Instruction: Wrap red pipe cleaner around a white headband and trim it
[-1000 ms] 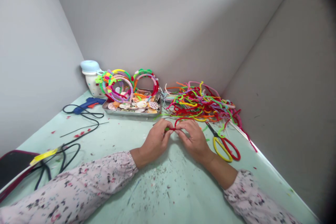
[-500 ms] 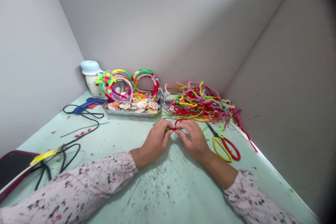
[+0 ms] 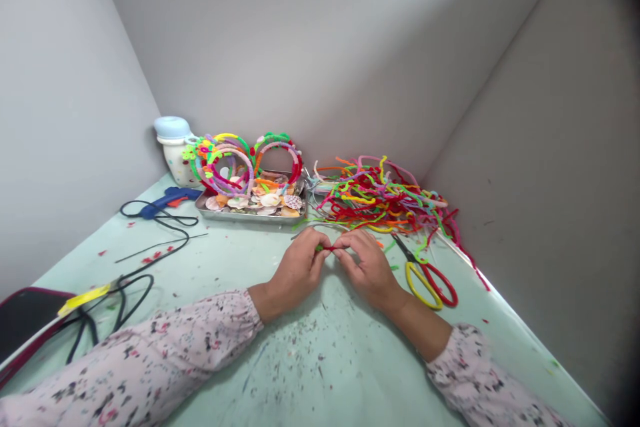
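Observation:
My left hand (image 3: 300,261) and my right hand (image 3: 369,267) meet above the middle of the table, thumbs and fingertips pinched. Between them runs a short stretch of red pipe cleaner (image 3: 331,249), gripped from both sides. A bit of green fuzz (image 3: 319,248) shows at my left fingertips. Behind the knuckles curves a thin grey band (image 3: 323,225); whether it joins the pipe cleaner is hidden by my fingers. Right of my right hand lie scissors (image 3: 431,280) with a yellow and a red handle loop.
A metal tray (image 3: 250,217) holds shells and several fuzzy headbands (image 3: 235,170). Beside it spreads a tangled heap of pipe cleaners (image 3: 385,200). At left are a blue glue gun (image 3: 165,200), a black cord (image 3: 187,237) and a lidded cup (image 3: 176,153). Walls rise around the table.
The red pipe cleaner's loose end, which arched up over my right fingers, no longer shows there. Both hands stay in nearly the same place.

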The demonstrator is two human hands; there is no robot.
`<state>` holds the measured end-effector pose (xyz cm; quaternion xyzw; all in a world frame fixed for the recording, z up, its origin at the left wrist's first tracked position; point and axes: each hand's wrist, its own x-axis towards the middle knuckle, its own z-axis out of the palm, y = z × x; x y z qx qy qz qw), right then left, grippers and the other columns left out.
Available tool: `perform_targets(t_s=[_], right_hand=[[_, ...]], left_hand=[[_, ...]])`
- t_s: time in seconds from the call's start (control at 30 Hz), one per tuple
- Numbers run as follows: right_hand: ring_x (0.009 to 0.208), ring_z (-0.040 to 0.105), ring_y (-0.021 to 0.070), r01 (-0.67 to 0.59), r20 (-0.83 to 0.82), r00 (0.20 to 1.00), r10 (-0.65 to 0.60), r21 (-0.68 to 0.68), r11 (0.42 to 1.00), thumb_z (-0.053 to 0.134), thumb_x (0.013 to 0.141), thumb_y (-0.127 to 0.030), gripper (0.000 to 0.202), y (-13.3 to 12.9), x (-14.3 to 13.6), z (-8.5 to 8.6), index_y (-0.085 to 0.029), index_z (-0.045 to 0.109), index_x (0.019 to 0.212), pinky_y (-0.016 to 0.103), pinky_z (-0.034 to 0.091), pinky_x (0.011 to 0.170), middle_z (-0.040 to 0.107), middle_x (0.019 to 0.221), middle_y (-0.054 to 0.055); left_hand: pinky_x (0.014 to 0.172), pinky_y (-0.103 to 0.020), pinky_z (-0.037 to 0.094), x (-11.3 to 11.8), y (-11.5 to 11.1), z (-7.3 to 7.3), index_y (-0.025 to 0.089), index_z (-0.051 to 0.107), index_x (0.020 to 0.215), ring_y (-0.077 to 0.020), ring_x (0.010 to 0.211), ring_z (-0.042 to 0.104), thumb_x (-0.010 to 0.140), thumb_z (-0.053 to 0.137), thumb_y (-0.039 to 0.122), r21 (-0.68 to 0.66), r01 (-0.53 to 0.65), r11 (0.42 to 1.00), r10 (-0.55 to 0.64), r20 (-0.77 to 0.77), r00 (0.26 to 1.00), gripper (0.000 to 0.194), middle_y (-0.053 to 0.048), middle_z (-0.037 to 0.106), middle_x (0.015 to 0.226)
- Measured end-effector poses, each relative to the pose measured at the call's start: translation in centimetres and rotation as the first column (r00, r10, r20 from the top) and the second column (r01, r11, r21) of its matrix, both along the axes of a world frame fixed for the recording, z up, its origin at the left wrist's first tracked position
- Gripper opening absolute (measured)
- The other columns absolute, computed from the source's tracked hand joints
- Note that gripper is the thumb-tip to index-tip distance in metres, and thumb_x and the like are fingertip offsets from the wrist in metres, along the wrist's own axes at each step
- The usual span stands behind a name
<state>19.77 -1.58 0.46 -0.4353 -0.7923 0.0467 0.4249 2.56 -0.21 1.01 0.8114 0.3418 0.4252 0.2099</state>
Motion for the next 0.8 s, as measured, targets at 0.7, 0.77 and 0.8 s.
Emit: perform_targets(t_s=[0.7, 0.77, 0.8], right_hand=[[0.083, 0.053, 0.0192, -0.020, 0.001, 1.000, 0.020, -0.087, 0.996, 0.045, 0.091, -0.021, 0.012, -0.02, -0.08, 0.22, -0.021, 0.057, 0.085, 0.035, 0.039, 0.077, 0.059, 0.085, 0.003], [0.082, 0.052, 0.0185, -0.022, 0.010, 1.000, 0.023, -0.097, 0.995, 0.045, 0.091, -0.021, 0.013, 0.00, -0.10, 0.29, -0.021, 0.056, 0.084, 0.034, 0.038, 0.077, 0.058, 0.083, 0.002], [0.082, 0.052, 0.0183, -0.019, 0.013, 1.000, 0.021, -0.096, 0.995, 0.045, 0.091, -0.021, 0.013, 0.00, -0.11, 0.31, -0.021, 0.056, 0.084, 0.034, 0.037, 0.078, 0.058, 0.082, 0.002]], left_hand=[[0.073, -0.028, 0.039, 0.04, 0.04, -0.11, 0.018, 0.051, 0.086, -0.0159, 0.080, 0.048, 0.085, 0.044, 0.011, -0.015, 0.017, 1.000, -0.017, -0.008, 1.000, 0.010, -0.003, 0.052, 0.083], [0.073, -0.028, 0.039, 0.03, 0.05, -0.13, 0.018, 0.051, 0.086, -0.0158, 0.080, 0.048, 0.085, 0.044, 0.011, -0.017, 0.022, 1.000, -0.022, -0.010, 1.000, 0.010, -0.003, 0.052, 0.083], [0.073, -0.028, 0.039, 0.02, 0.07, -0.14, 0.018, 0.051, 0.087, -0.0158, 0.080, 0.048, 0.085, 0.044, 0.011, -0.019, 0.023, 1.000, -0.023, -0.009, 1.000, 0.010, -0.003, 0.051, 0.083]])
